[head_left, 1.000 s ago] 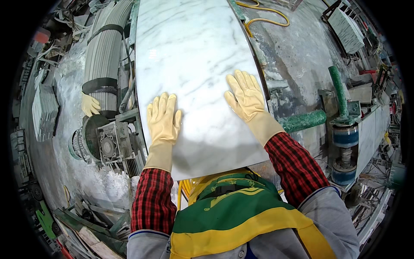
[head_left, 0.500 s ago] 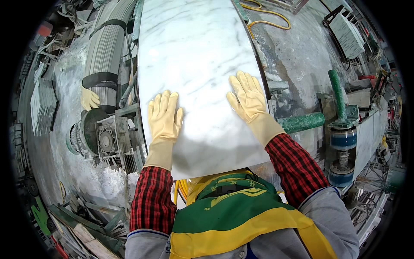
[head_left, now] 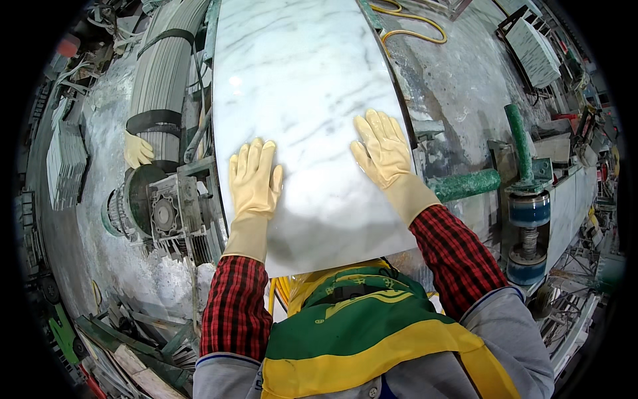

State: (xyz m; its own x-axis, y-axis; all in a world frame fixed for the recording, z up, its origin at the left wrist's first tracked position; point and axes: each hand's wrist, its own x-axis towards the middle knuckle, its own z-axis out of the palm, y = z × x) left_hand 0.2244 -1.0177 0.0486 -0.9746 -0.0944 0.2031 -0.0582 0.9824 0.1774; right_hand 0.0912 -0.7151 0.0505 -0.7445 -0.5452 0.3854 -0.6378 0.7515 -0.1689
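Note:
A large white marble slab (head_left: pixel 306 86) with grey veins stretches away in front of me, its near edge close to my apron (head_left: pixel 359 319). My left hand (head_left: pixel 254 176) lies flat near the slab's left edge, fingers pointing away from me. Close to the right edge, my right hand (head_left: pixel 384 147) rests with fingers stretched and the thumb spread toward the middle. Both wear cream rubber gloves, with red-and-black checked sleeves behind the cuffs. Neither hand grips anything.
Left of the slab stand a motor (head_left: pixel 163 213) and a strapped bundle of grey strips (head_left: pixel 163 86), a spare glove (head_left: pixel 138 150) beside it. To the right are a green roller (head_left: pixel 465 188), an upright green post (head_left: pixel 520 143) and a yellow hose (head_left: pixel 422 34). Slabs (head_left: pixel 535 56) lean at the far right.

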